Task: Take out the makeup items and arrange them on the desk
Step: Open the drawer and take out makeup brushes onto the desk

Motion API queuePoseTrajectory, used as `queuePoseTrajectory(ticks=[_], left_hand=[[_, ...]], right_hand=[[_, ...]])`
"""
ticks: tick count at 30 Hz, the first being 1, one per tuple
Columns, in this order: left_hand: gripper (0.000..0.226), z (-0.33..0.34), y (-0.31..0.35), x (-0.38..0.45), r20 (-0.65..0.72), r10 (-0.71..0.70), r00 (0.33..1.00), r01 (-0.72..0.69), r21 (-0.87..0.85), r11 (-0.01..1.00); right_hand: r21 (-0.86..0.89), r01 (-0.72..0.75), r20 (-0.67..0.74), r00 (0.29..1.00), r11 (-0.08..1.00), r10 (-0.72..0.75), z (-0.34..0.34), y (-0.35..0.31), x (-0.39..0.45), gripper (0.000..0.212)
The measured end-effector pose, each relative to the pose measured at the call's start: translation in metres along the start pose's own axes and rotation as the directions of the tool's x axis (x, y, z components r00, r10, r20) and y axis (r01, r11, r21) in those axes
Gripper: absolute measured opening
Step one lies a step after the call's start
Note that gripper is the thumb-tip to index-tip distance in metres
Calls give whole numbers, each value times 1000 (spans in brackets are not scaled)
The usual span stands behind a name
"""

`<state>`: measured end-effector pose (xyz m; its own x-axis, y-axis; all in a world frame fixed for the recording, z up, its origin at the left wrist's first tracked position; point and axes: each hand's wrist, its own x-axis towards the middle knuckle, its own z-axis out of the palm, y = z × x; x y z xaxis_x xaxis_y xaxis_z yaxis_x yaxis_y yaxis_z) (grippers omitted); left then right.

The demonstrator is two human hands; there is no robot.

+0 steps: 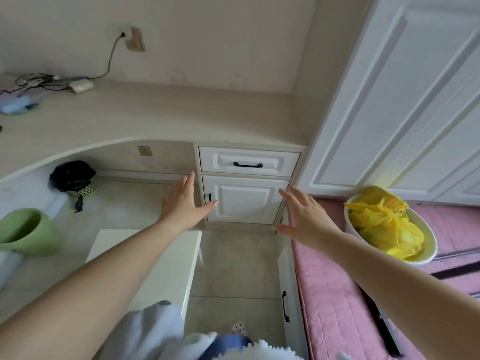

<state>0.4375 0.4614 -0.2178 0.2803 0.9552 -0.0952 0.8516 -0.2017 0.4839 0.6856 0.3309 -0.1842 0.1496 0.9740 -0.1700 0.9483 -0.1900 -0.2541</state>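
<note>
At far left I see a green bin (24,231) cut by the frame edge, and blurred cables (39,83) on the desk (155,113). A black bag (71,175) sits under the desk, its contents hidden. My left hand (181,203) is spread flat, holding nothing, before the shut cabinet door (245,200). My right hand (306,216) is equally spread and empty. A tub (426,255) of yellow bags (384,224) rests on the pink bedding. I can't make out any makeup.

A green bin (24,231) on the floor; yellow bags fill a white tub (430,252).
</note>
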Motion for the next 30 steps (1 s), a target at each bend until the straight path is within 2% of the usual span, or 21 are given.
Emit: queuePoseTrajectory(ticks=[4, 12, 16, 20, 24, 30], left_hand=[[99, 4, 8, 61, 50, -26, 998, 21, 91, 996], [95, 34, 29, 171, 265, 2, 964, -67, 238, 969], [92, 60, 38, 229, 362, -27, 932, -70, 251, 966], [90, 80, 41, 279, 428, -41, 903, -66, 233, 970], [85, 92, 43, 311, 515, -17, 857, -125, 240, 963], [56, 105, 47, 345, 662, 44, 748, -250, 219, 943]], right_hand=[[-88, 67, 57, 996, 994, -62, -9, 11, 69, 85], [-87, 119, 188, 977, 989, -101, 4, 38, 212, 82], [-87, 132, 272, 957, 987, -104, 27, 55, 280, 82], [-110, 164, 411, 906, 980, -105, 38, 70, 332, 78], [-127, 191, 494, 863, 973, -105, 37, 79, 372, 75], [-62, 116, 528, 847, 991, -66, 56, 83, 399, 72]])
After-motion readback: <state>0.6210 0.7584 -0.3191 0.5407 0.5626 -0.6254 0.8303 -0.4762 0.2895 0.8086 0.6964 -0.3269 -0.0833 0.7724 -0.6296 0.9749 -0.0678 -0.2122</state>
